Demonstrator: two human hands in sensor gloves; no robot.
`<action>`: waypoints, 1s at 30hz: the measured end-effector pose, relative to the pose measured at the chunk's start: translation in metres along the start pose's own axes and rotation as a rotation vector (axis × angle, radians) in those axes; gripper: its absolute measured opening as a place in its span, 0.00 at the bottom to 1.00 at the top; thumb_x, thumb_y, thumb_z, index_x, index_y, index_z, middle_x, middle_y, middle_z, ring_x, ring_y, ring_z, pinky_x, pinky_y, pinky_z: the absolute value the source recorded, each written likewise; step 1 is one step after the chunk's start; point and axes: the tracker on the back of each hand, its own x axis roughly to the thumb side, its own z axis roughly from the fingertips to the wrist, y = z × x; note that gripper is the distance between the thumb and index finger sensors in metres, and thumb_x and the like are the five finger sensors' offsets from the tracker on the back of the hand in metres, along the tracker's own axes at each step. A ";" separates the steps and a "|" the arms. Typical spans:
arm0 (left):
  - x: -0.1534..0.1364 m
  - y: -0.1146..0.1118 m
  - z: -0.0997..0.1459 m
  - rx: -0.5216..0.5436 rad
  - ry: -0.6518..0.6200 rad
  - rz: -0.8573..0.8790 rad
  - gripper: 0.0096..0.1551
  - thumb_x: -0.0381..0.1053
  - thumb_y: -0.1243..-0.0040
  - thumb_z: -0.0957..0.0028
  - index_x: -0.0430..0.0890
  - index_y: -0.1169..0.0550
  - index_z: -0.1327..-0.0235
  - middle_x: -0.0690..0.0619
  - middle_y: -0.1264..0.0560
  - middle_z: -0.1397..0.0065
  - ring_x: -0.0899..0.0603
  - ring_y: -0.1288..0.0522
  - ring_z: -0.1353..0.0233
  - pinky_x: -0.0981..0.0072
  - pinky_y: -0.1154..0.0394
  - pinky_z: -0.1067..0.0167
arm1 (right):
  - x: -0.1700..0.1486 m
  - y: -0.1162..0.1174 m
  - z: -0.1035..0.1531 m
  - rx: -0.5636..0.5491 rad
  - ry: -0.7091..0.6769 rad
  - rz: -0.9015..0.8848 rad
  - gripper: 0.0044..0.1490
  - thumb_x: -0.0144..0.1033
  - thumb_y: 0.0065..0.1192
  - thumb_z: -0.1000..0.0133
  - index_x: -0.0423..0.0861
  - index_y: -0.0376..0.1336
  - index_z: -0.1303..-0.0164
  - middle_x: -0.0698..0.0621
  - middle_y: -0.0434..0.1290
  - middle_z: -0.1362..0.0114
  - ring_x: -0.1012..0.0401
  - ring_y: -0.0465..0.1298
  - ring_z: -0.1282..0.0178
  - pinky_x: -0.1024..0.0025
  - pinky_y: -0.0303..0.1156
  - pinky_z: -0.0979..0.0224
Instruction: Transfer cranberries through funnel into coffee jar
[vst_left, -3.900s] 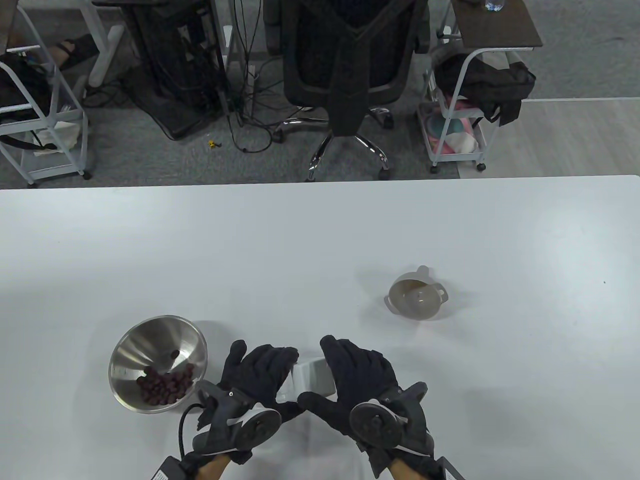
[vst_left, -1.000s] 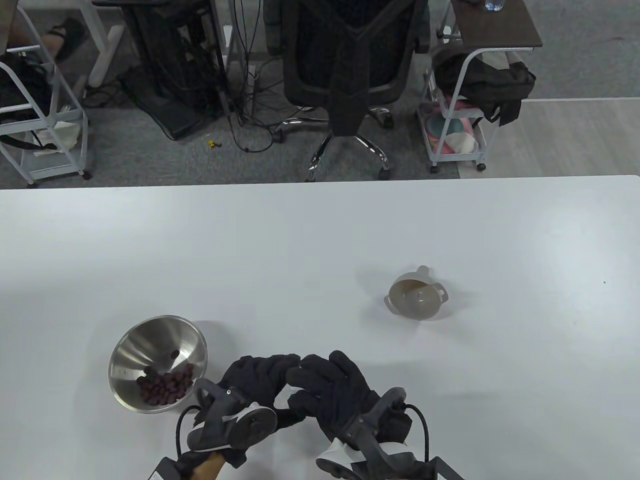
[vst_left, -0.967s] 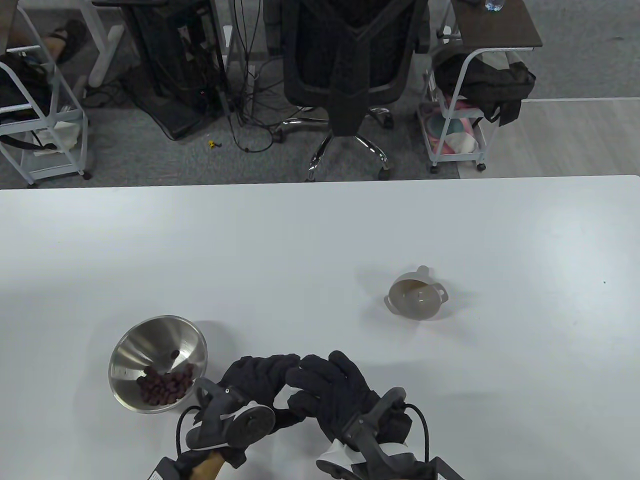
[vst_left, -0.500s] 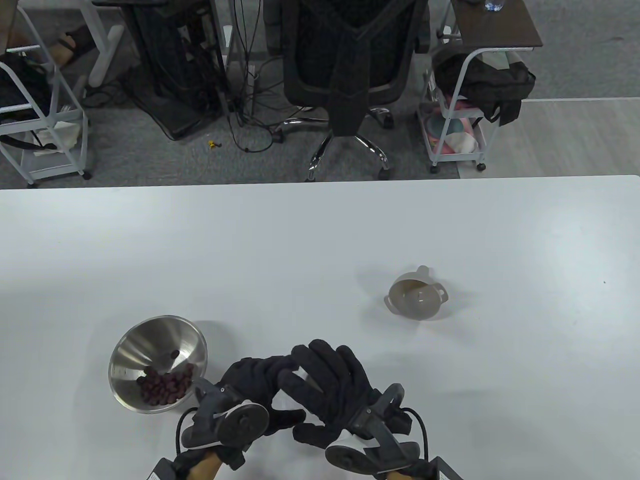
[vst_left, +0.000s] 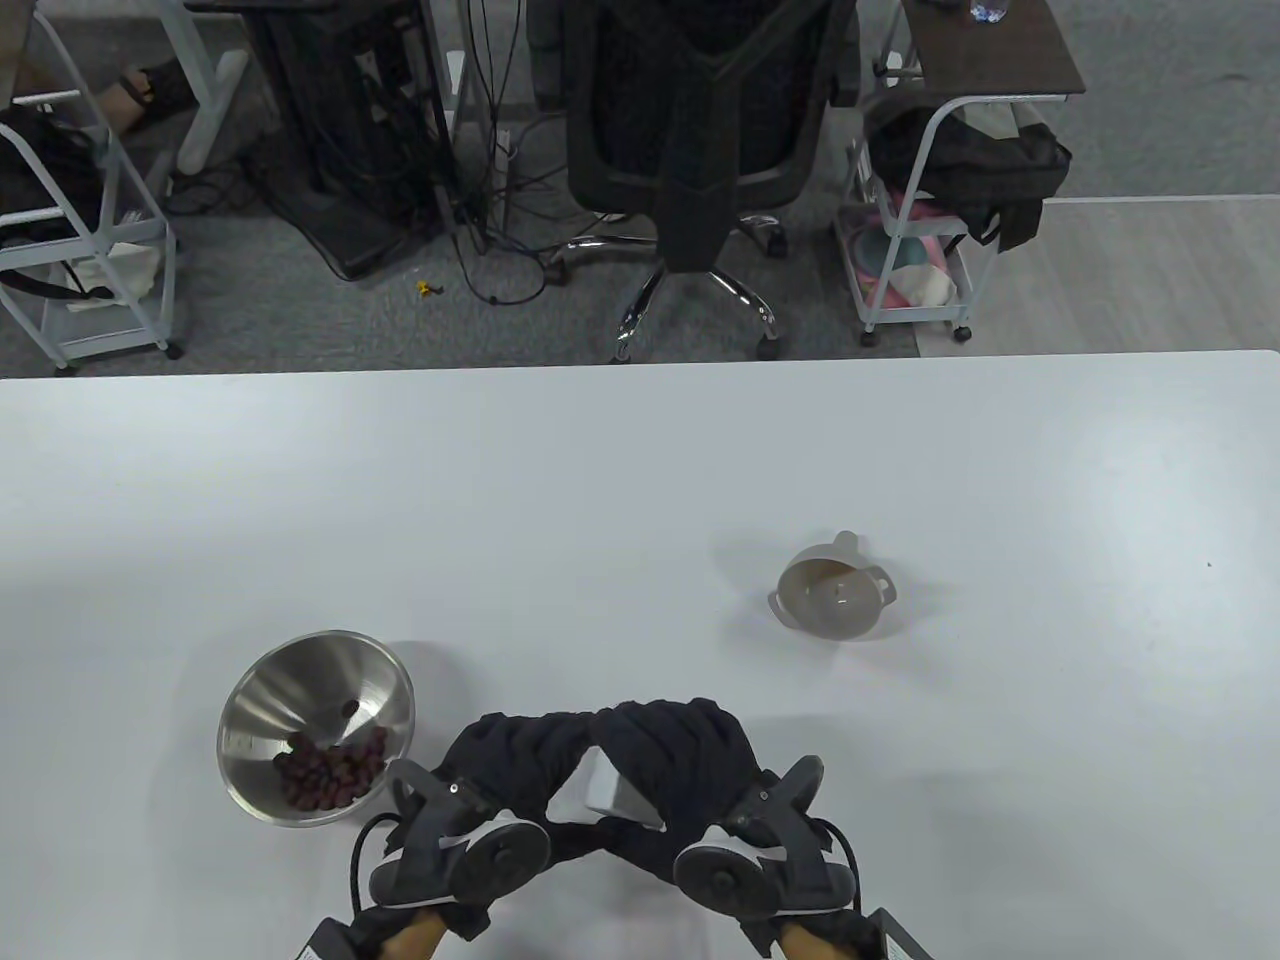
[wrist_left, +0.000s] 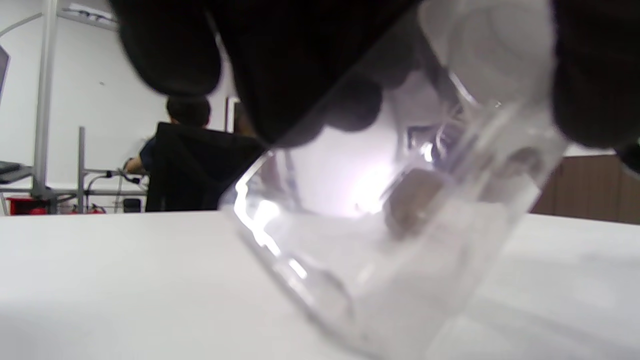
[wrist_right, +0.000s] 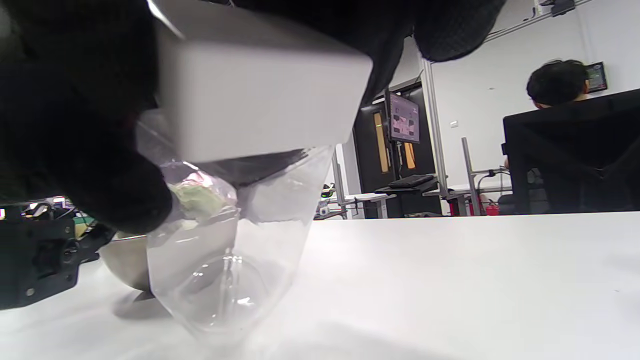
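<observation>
The clear coffee jar (wrist_left: 390, 240) stands tilted on the table at the near edge. My left hand (vst_left: 520, 750) grips its body. My right hand (vst_left: 680, 745) grips its white square lid (vst_left: 612, 790) from above; the lid (wrist_right: 255, 95) sits on the jar's mouth, over the clear body (wrist_right: 225, 265). Dark red cranberries (vst_left: 330, 775) lie in a steel bowl (vst_left: 300, 680) just left of my left hand. The grey funnel (vst_left: 835, 598) lies on its side on the table, far to the right of both hands.
The white table (vst_left: 640, 480) runs back to its far edge. A black office chair (vst_left: 700, 150) and white wire carts (vst_left: 915, 240) stand on the floor beyond it. The bowl's side (wrist_right: 125, 260) shows behind the jar in the right wrist view.
My right hand has closed over the lid and turned at the wrist, its tracker swinging to face up. The white lid now shows between the hands. The left hand, bowl and funnel have stayed put.
</observation>
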 end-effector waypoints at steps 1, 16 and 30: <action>0.000 0.000 0.000 -0.002 0.000 0.001 0.59 0.81 0.30 0.65 0.48 0.29 0.25 0.50 0.23 0.31 0.41 0.16 0.40 0.38 0.24 0.39 | 0.001 -0.001 0.000 0.001 -0.007 0.009 0.59 0.64 0.71 0.45 0.51 0.47 0.12 0.49 0.62 0.13 0.48 0.70 0.16 0.37 0.61 0.19; 0.002 -0.001 -0.002 -0.016 -0.012 0.006 0.59 0.81 0.30 0.64 0.49 0.29 0.24 0.50 0.23 0.31 0.41 0.16 0.40 0.38 0.24 0.39 | 0.003 -0.007 -0.001 0.037 -0.060 0.033 0.60 0.57 0.81 0.51 0.58 0.49 0.14 0.56 0.62 0.12 0.51 0.68 0.15 0.43 0.63 0.18; 0.001 -0.001 -0.002 -0.006 -0.016 0.025 0.59 0.82 0.31 0.64 0.49 0.29 0.25 0.50 0.22 0.31 0.42 0.15 0.40 0.38 0.24 0.39 | 0.004 -0.011 0.000 0.035 -0.093 0.056 0.59 0.52 0.84 0.52 0.63 0.49 0.17 0.61 0.61 0.12 0.53 0.66 0.12 0.44 0.62 0.17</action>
